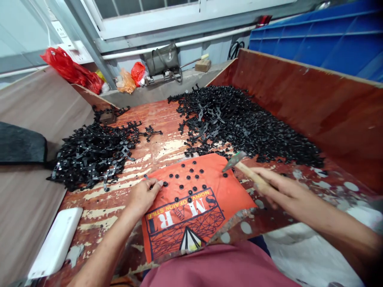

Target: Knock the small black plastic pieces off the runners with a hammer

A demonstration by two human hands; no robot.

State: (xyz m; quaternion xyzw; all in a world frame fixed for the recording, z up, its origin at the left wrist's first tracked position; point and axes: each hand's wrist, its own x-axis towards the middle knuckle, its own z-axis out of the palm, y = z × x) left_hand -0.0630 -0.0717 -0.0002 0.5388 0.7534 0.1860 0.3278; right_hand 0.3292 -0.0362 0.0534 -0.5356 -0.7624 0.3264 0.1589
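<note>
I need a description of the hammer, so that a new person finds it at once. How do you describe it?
On the red-stained table, find the orange cloth with big printed letters. At its right side, the right hand holds the hammer. Its pale handle and green-marked metal head set it apart from the small black discs.

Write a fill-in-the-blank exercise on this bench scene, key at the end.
The right hand grips a ______ by its light-coloured handle. The left hand reaches over the ______ edge of the printed cloth. Of the two big piles of black parts, the larger pile lies on the person's ______. The large ribbed plastic bin beyond the red-brown board is ______ in colour.

Missing words: hammer; left; right; blue.
</note>
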